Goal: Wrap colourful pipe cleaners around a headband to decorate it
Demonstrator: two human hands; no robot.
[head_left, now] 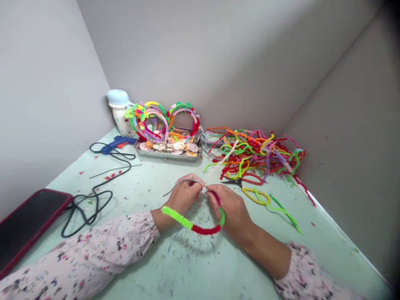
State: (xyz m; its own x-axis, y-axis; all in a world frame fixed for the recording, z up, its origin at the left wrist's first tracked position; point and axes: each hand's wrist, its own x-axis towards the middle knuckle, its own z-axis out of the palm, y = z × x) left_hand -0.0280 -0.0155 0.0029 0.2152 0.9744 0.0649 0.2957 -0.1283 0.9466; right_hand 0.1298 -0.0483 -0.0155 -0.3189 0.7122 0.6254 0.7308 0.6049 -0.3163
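In front of me, both hands are on a headband (206,230), partly covered in fuzzy pipe cleaner in lime green, dark red and green. Its thin bare grey end passes over the back of my left hand (185,195), whose thumb and finger are pinched at the band. My right hand (229,208) is closed around the dark red stretch near its fingertips. The two sets of fingertips almost meet, and a tiny pale bit shows between them. The lime green end curves back over my left wrist. What lies inside the fingers is partly hidden.
Scissors (246,189) and a tangled pile of pipe cleaners (259,152) lie right. Behind, a metal tray (168,155) holds shells (178,146) and decorated headbands (184,110). Left are a blue glue gun (117,143), black cord (96,196), phone (31,225) and cup (120,112).
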